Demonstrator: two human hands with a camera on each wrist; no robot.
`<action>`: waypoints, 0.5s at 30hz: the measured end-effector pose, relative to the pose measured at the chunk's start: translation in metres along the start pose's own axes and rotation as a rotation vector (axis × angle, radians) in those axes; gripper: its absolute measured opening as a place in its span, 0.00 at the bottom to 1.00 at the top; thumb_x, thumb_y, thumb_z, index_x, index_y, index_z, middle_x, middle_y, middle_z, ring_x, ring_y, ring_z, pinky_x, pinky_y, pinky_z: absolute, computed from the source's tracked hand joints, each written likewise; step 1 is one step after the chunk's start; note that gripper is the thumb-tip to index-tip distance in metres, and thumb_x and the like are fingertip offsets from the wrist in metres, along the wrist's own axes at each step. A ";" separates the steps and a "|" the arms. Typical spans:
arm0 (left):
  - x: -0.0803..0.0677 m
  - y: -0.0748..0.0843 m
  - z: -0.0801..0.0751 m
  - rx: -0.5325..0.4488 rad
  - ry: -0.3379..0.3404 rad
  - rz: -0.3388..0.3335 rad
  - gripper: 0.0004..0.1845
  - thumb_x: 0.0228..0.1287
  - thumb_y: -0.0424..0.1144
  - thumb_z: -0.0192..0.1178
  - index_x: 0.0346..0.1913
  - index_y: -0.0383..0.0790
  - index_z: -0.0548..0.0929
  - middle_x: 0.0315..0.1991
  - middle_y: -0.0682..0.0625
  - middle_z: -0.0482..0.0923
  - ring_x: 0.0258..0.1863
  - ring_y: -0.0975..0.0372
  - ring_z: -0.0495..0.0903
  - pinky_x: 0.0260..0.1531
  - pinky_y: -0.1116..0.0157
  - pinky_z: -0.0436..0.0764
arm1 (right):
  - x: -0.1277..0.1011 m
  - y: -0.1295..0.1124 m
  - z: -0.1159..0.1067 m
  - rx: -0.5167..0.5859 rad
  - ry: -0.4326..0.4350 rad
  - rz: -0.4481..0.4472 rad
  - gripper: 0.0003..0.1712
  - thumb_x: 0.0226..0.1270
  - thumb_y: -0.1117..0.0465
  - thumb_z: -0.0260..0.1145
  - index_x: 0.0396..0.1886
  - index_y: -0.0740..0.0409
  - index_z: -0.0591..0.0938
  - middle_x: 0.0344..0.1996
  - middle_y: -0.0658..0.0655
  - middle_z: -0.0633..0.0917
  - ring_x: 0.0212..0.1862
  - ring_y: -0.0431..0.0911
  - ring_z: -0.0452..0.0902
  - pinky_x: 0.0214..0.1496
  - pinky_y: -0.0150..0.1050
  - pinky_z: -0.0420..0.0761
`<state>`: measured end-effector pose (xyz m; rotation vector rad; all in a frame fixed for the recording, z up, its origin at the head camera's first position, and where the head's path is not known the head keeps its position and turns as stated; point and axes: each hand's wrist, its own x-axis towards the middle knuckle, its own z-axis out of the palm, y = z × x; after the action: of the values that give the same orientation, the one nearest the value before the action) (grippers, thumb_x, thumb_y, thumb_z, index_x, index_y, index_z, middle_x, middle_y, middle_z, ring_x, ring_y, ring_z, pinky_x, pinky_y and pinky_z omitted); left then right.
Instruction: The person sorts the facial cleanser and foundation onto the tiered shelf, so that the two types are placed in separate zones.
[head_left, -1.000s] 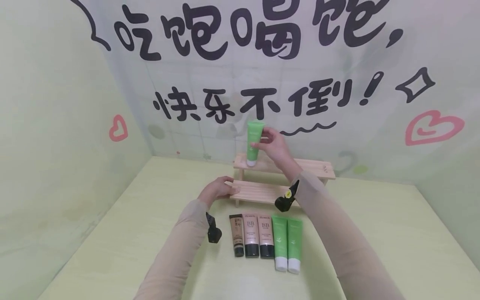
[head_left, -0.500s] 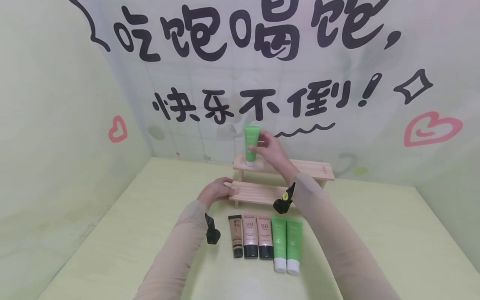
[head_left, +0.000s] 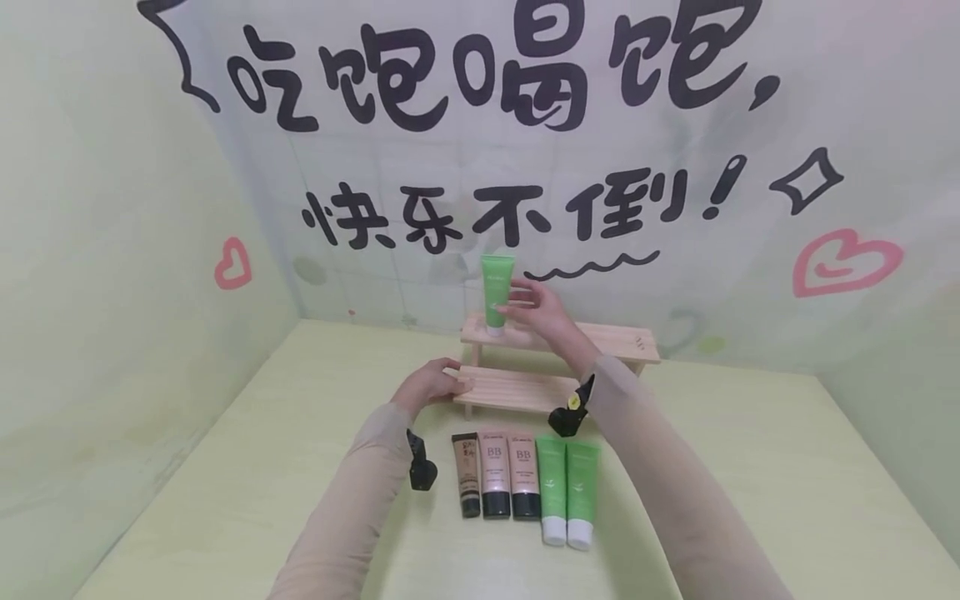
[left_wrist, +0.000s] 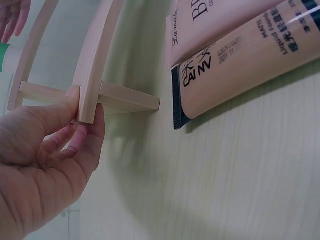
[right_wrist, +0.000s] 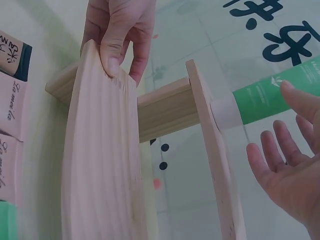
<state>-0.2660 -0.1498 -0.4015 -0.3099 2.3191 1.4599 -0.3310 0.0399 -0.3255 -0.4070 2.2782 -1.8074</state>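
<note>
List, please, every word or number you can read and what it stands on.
"吃饱喝饱," on the back wall.
"快乐不倒!" below that.
"BB" on both pink tubes.
"Lameila" on both.
"CAI NV" on the brown tube.
"MATT", apparently, on it.
"Liquid Found" on it, end unclear.
Too small or blurred: other tube print, green tubes included, and the mark on the wooden stand.

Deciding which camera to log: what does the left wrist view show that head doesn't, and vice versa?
Left wrist only: readable "Liquid Foundation" print on the brown tube.
Head only: two green tubes lying flat, black wall writing.
Both: left hand gripping the wooden stand, right hand, brown tube, a pink tube, upright green tube (cut off in left wrist).
</note>
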 end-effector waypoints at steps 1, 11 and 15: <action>0.000 0.000 0.000 -0.005 0.000 0.003 0.31 0.59 0.36 0.60 0.65 0.36 0.62 0.54 0.37 0.73 0.51 0.51 0.78 0.54 0.60 0.76 | -0.002 0.001 -0.002 0.022 0.006 0.009 0.35 0.58 0.64 0.65 0.65 0.57 0.64 0.60 0.63 0.71 0.61 0.55 0.68 0.59 0.45 0.75; 0.012 -0.005 -0.004 -0.009 -0.016 0.009 0.35 0.56 0.37 0.63 0.65 0.35 0.60 0.51 0.36 0.74 0.46 0.54 0.80 0.49 0.61 0.79 | -0.029 0.006 -0.024 0.116 0.046 0.111 0.32 0.63 0.61 0.60 0.66 0.60 0.62 0.61 0.65 0.69 0.59 0.58 0.70 0.58 0.46 0.76; 0.011 -0.004 -0.001 -0.004 -0.022 0.005 0.34 0.58 0.36 0.62 0.65 0.35 0.60 0.53 0.36 0.73 0.49 0.53 0.79 0.51 0.61 0.78 | -0.039 0.011 -0.033 0.140 0.043 0.164 0.32 0.65 0.60 0.59 0.67 0.61 0.60 0.61 0.66 0.69 0.60 0.58 0.70 0.57 0.44 0.76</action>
<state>-0.2742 -0.1520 -0.4094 -0.2880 2.3019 1.4635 -0.3057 0.0855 -0.3292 -0.1549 2.1253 -1.8933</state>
